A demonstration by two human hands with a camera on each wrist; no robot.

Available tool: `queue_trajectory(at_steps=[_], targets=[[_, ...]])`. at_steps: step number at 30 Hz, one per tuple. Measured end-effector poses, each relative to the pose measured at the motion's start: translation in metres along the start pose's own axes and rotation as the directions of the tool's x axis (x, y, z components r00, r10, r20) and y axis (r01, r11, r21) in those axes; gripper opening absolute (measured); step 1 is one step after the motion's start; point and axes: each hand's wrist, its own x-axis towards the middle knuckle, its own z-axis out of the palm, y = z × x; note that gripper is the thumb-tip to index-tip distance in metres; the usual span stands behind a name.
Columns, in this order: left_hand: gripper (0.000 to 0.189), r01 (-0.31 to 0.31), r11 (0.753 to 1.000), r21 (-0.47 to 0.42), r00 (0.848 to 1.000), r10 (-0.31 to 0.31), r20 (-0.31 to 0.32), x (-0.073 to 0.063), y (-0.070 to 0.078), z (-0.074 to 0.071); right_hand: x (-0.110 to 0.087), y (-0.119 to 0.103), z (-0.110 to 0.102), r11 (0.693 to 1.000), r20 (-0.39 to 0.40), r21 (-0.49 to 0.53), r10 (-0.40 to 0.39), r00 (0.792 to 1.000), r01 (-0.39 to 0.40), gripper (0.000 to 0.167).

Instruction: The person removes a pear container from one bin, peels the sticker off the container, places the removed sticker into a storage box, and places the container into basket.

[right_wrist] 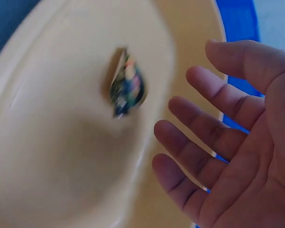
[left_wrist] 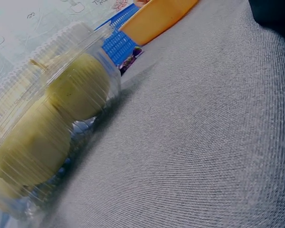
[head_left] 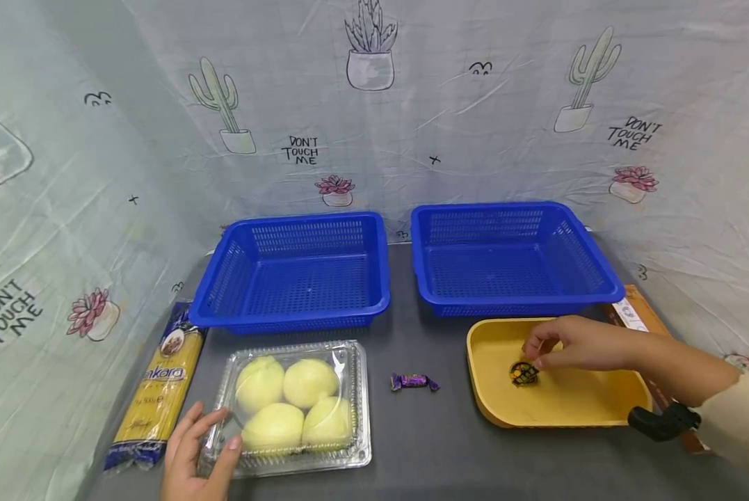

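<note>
Inside the yellow tray (head_left: 574, 410) lies a small dark piece with colourful print (right_wrist: 127, 88), perhaps a wrapped sweet. My right hand (head_left: 574, 344) hangs over the tray beside this piece. In the right wrist view its fingers (right_wrist: 173, 137) are spread and loosely extended, apart from the piece. At the lower left, my left hand (head_left: 195, 449) rests with spread fingers at the near left corner of a clear plastic box (head_left: 360, 410). The box holds several pale yellow-green fruits (head_left: 274, 426). The left wrist view shows the fruits (left_wrist: 80, 88) through its side, but no hand.
Two blue baskets (head_left: 383, 278) stand at the back, the right basket (head_left: 421, 278) behind the tray. A purple-wrapped sweet (head_left: 414, 381) lies mid-table. A spaghetti packet (head_left: 161, 390) lies left of the box. A brown box (head_left: 646, 313) is partly hidden behind the right arm.
</note>
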Motion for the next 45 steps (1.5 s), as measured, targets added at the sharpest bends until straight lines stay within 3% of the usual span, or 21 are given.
queue_trajectory(at_steps=[5,8,12,18,22,26,30,34,37,42,45], targets=[[0.038,0.014,1.000,-0.026,1.000,-0.014,0.003,0.007,0.008,0.001,-0.005,-0.026,0.003,0.995,-0.013,-0.039,-0.089,0.996,0.089,0.014],[0.039,0.031,0.999,-0.032,0.999,-0.030,0.014,0.006,0.007,0.000,-0.002,-0.047,0.009,0.992,-0.022,0.002,-0.127,0.992,0.127,0.014],[0.042,0.055,0.997,-0.045,0.997,-0.052,0.055,0.009,0.003,-0.004,0.010,-0.077,0.028,0.990,-0.057,0.091,-0.101,0.993,0.106,0.021],[0.047,0.049,0.998,-0.050,0.995,-0.044,0.091,0.022,0.007,-0.018,0.031,-0.103,0.059,0.989,-0.108,0.126,-0.067,0.992,0.081,0.039],[0.053,0.039,0.999,-0.004,0.993,-0.039,0.110,0.038,0.018,-0.033,0.043,-0.109,0.070,0.984,-0.117,0.163,-0.055,0.992,0.074,0.051],[0.056,-0.018,1.000,0.008,0.988,0.017,0.151,0.056,0.026,-0.045,0.054,-0.112,0.080,0.976,-0.131,0.207,-0.045,0.990,0.072,0.061],[0.052,-0.097,0.995,-0.039,0.982,0.102,0.156,0.077,0.031,-0.051,0.065,-0.119,0.093,0.958,-0.136,0.276,-0.045,0.990,0.081,0.068],[0.049,-0.158,0.983,-0.093,0.965,0.174,0.198,0.101,0.030,-0.057,0.076,-0.126,0.107,0.937,-0.110,0.341,-0.043,0.993,0.078,0.076],[0.051,-0.145,0.989,-0.028,0.955,0.148,0.256,0.118,0.027,-0.063,0.082,-0.130,0.114,0.937,-0.093,0.342,-0.039,0.995,0.069,0.081],[0.062,-0.058,0.997,0.051,0.936,0.037,0.350,0.144,0.031,-0.071,0.093,-0.136,0.124,0.948,-0.113,0.305,-0.057,0.992,0.090,0.085],[0.064,-0.063,0.997,0.052,0.924,0.039,0.381,0.160,0.030,-0.070,0.101,-0.139,0.131,0.946,-0.141,0.312,-0.044,0.989,0.087,0.086]])
